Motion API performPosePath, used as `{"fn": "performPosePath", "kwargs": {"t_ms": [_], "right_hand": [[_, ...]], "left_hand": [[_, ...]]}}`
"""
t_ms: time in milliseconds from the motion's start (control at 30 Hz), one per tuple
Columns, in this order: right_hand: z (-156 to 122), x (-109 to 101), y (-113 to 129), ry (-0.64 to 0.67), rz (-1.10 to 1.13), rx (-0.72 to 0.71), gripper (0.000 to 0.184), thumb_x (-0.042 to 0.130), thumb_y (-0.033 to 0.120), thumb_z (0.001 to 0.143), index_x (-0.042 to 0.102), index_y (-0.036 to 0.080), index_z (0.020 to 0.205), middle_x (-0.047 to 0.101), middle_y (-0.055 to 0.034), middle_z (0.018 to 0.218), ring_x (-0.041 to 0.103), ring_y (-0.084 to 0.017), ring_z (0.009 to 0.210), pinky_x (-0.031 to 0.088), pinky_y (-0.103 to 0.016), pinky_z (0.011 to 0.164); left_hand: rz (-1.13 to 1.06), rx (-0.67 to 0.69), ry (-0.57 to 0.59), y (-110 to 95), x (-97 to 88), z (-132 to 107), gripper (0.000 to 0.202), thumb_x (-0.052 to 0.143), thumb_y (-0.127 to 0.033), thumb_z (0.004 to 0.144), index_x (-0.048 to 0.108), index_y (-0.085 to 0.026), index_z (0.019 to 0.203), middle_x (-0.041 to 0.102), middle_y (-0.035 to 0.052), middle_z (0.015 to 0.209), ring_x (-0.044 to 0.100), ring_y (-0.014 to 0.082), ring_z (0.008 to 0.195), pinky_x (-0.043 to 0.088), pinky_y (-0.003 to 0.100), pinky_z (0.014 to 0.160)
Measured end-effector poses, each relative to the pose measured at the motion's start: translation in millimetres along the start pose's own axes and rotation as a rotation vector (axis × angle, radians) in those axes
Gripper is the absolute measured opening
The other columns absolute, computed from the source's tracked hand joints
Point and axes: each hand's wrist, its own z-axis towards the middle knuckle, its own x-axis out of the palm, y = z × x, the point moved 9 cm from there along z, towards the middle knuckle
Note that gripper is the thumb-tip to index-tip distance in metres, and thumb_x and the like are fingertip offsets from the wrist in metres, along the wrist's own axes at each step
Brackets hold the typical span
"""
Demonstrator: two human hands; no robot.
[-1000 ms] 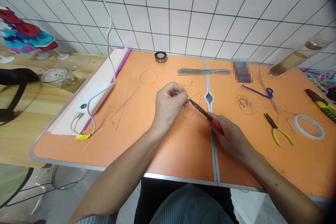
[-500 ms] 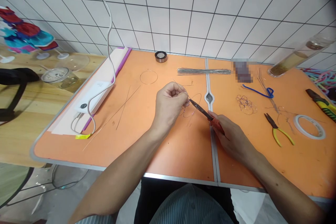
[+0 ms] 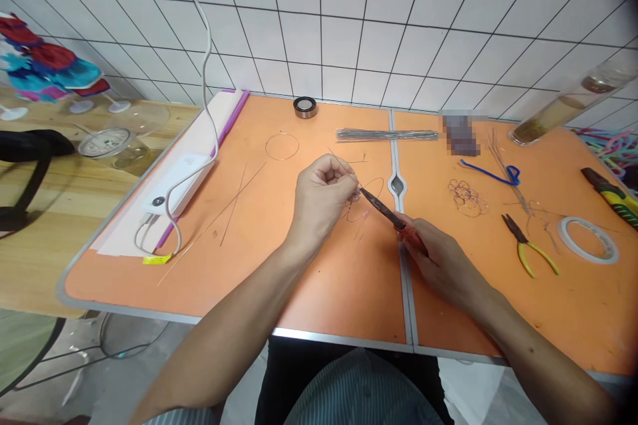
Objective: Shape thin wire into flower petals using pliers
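Observation:
Pinched between the fingers of my left hand (image 3: 326, 189) is a thin wire piece bent into loops (image 3: 355, 211), partly hidden behind the fingers. My right hand (image 3: 436, 255) is closed around the red handles of dark-jawed pliers (image 3: 383, 207). The pliers' tip meets the wire right beside my left fingertips; whether the jaws grip it is too small to tell. A flower-like wire shape (image 3: 467, 198) lies on the orange table to the right. Beyond my hands rests a bundle of straight wires (image 3: 387, 135).
Yellow-handled pliers (image 3: 528, 246), a white tape ring (image 3: 588, 240), a blue twisted stem (image 3: 491, 172) and a yellow-black tool (image 3: 613, 199) lie at right. Black tape (image 3: 305, 107) sits at the back. Leftward are a wire ring (image 3: 282, 146), loose wires and a corded white power strip (image 3: 179, 186).
Almost nothing differs. Both hands keep their places, with the pliers' tip still at the wire beside my left fingers.

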Motion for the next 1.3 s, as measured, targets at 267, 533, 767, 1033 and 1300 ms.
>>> {"fn": "performPosePath", "kwargs": {"t_ms": [267, 533, 767, 1033, 1300], "right_hand": [[-2, 0, -1, 0.017, 0.039, 0.025, 0.025, 0.043, 0.038, 0.114, 0.065, 0.026, 0.120, 0.064, -0.0033, 0.084, 0.063, -0.023, 0.071, 0.049, -0.034, 0.062], [-2, 1, -1, 0.020, 0.065, 0.015, 0.024, 0.045, 0.035, 0.113, 0.066, 0.026, 0.117, 0.066, -0.0032, 0.086, 0.065, -0.023, 0.075, 0.052, -0.034, 0.067], [0, 4, -7, 0.065, 0.147, 0.020, 0.025, 0.045, 0.039, 0.114, 0.064, 0.025, 0.102, 0.071, -0.0048, 0.094, 0.067, -0.024, 0.083, 0.055, -0.036, 0.074], [-2, 8, -12, 0.115, 0.199, 0.088, 0.027, 0.048, 0.043, 0.113, 0.059, 0.025, 0.097, 0.061, -0.0008, 0.086, 0.061, -0.022, 0.080, 0.050, -0.034, 0.073], [-4, 9, -14, 0.147, 0.222, 0.124, 0.020, 0.048, 0.040, 0.113, 0.061, 0.026, 0.107, 0.061, -0.0006, 0.091, 0.060, -0.023, 0.085, 0.048, -0.034, 0.077]], "left_hand": [[0.016, 0.013, 0.017, -1, 1.1, 0, 0.013, 0.069, -0.010, 0.073, 0.062, -0.020, 0.072, 0.067, -0.0013, 0.067, 0.063, 0.0113, 0.059, 0.051, 0.024, 0.058], [0.009, 0.015, 0.026, 0, 1.8, 0, 0.013, 0.071, -0.012, 0.074, 0.062, -0.020, 0.072, 0.067, -0.0012, 0.068, 0.063, 0.0116, 0.060, 0.054, 0.025, 0.060], [0.013, 0.021, 0.034, -3, 2.1, -2, 0.012, 0.071, -0.012, 0.076, 0.063, -0.020, 0.074, 0.068, -0.0011, 0.071, 0.064, 0.0108, 0.061, 0.053, 0.024, 0.060], [0.009, 0.038, 0.036, -4, 2.8, -1, 0.012, 0.072, -0.012, 0.076, 0.064, -0.020, 0.073, 0.068, -0.0010, 0.073, 0.064, 0.0106, 0.063, 0.055, 0.024, 0.061], [0.011, 0.053, 0.044, -5, 4.2, -1, 0.012, 0.071, -0.011, 0.077, 0.064, -0.020, 0.073, 0.068, -0.0010, 0.073, 0.063, 0.0104, 0.063, 0.055, 0.025, 0.062]]}}
